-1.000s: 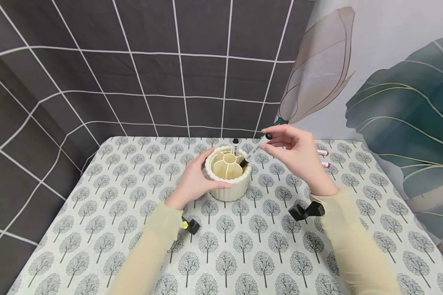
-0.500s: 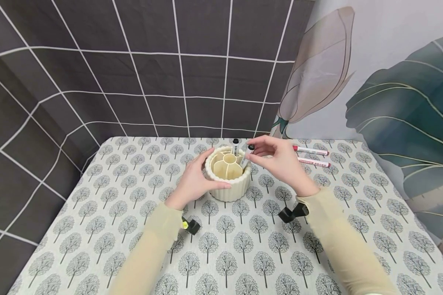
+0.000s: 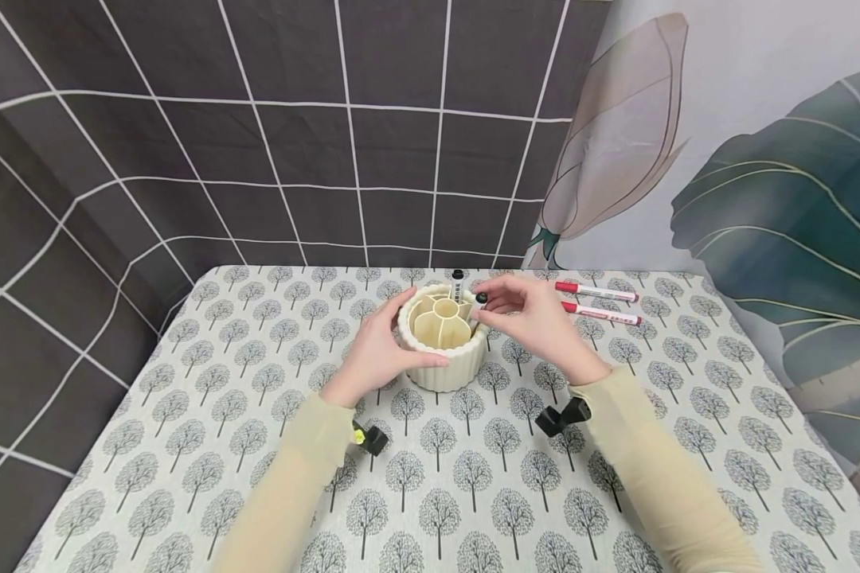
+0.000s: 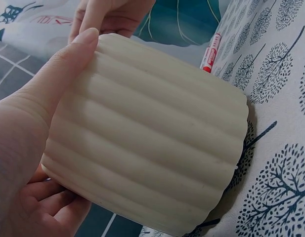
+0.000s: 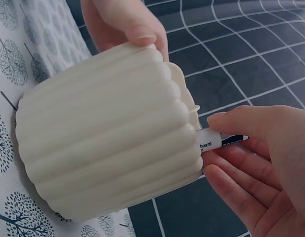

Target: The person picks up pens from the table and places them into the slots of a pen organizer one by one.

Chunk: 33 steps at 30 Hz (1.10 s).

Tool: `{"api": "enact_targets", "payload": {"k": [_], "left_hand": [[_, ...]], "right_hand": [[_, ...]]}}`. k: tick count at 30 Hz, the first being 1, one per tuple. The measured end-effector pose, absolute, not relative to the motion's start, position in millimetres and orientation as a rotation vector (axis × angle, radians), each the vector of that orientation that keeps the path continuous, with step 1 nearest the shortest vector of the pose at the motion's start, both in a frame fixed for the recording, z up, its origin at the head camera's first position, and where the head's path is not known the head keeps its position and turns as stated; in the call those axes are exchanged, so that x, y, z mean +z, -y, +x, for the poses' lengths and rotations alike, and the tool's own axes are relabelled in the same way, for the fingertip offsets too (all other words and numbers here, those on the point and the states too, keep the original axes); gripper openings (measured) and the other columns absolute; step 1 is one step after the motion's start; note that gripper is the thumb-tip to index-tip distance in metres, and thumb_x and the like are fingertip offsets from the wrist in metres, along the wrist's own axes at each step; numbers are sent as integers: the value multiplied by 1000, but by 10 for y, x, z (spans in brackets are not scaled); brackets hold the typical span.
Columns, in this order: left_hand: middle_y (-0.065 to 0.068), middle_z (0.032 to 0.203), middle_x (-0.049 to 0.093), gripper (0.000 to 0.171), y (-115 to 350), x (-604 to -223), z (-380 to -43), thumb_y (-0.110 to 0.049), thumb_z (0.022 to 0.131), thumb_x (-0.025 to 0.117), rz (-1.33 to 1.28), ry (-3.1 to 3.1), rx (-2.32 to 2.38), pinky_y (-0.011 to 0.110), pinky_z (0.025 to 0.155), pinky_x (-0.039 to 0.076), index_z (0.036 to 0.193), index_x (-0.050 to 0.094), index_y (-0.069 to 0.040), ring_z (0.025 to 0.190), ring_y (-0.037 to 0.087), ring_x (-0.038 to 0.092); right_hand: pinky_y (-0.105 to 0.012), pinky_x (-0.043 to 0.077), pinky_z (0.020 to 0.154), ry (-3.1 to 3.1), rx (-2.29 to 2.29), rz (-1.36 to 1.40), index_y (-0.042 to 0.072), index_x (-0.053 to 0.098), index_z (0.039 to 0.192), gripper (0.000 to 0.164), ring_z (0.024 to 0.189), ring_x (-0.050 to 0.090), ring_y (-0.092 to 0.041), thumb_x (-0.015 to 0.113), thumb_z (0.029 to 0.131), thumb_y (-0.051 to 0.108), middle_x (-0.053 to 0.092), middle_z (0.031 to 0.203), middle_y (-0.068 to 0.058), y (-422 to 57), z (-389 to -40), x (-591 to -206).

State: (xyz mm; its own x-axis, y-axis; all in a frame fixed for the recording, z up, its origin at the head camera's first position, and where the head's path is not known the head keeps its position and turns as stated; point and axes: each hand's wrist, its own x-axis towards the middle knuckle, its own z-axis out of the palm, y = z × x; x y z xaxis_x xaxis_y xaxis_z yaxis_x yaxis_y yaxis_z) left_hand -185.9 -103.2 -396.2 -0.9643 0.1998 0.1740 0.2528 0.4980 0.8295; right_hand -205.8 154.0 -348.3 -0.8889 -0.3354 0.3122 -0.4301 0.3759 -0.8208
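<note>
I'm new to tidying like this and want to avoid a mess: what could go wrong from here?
The marker pinched by the right hand tilts slightly, so it might snag inside the holder. The fingers might bump the other black-capped marker nearby. If the left hand loosened, a push could shift the holder.

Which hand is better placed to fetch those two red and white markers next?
The right hand, probably: it is nearer the two red and white markers, though it must first release the white, black-ended marker it pinches. The left hand grips the round, ribbed cream holder, farther away.
</note>
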Motion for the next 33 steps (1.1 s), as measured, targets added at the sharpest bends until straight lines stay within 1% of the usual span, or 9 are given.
{"api": "enact_targets", "payload": {"k": [3, 10, 18, 22, 25, 27, 31, 33], "left_hand": [[4, 150, 50, 124, 1034, -3968, -1870, -59, 54, 97, -414, 2671, -1486, 56, 108, 41, 157, 39, -22, 132, 26, 49], [6, 150, 50, 127, 1046, -3969, -1884, -61, 52, 96, -408, 2687, -1463, 55, 108, 41, 158, 38, -20, 132, 27, 49], [7, 152, 49, 129, 1062, -3965, -1886, -63, 51, 95, -389, 2711, -1418, 58, 108, 41, 158, 38, -20, 134, 29, 48], [6, 152, 48, 128, 1059, -3960, -1883, -61, 51, 96, -391, 2707, -1407, 58, 108, 41, 157, 39, -20, 135, 29, 46], [4, 153, 48, 126, 1068, -3957, -1872, -59, 52, 97, -409, 2696, -1426, 58, 109, 39, 157, 39, -20, 136, 28, 45], [2, 152, 48, 124, 1079, -3958, -1865, -59, 53, 97, -420, 2686, -1454, 57, 109, 40, 157, 40, -20, 136, 26, 47], [-2, 149, 50, 120, 1115, -3970, -1848, -59, 54, 95, -422, 2664, -1495, 50, 109, 43, 154, 43, -20, 131, 22, 51], [-1, 148, 51, 118, 1136, -3979, -1837, -59, 55, 95, -426, 2652, -1505, 48, 109, 43, 153, 44, -18, 131, 22, 52]], "right_hand": [[-29, 60, 78, 2530, 1552, 703, 3, 74, 113, 30, 86, 71, -18, 84, 85, 6, 73, 104, -5, -1543, -2061, -3503], [-29, 60, 79, 2521, 1563, 714, 3, 74, 114, 31, 88, 70, -19, 84, 86, 9, 73, 106, -5, -1543, -2061, -3510], [-31, 60, 79, 2480, 1578, 716, 3, 73, 114, 33, 87, 71, -20, 85, 84, 11, 74, 104, -6, -1645, -2031, -3455], [-31, 60, 80, 2469, 1570, 650, 3, 72, 116, 36, 88, 71, -20, 86, 84, 13, 74, 103, -7, -1818, -2029, -3444], [-26, 58, 80, 2493, 1522, 555, 6, 73, 116, 35, 89, 70, -17, 85, 86, 17, 74, 104, -7, -1997, -2030, -3460], [-23, 57, 80, 2511, 1485, 484, 7, 73, 116, 34, 89, 70, -15, 84, 87, 20, 74, 105, -8, -2133, -2026, -3470], [-19, 56, 80, 2537, 1442, 374, 6, 72, 119, 35, 90, 70, -12, 83, 89, 21, 74, 110, -9, -2416, -2017, -3487], [-16, 54, 79, 2549, 1414, 311, 6, 72, 121, 36, 90, 69, -8, 82, 89, 22, 73, 113, -10, -2561, -2020, -3506]]}}
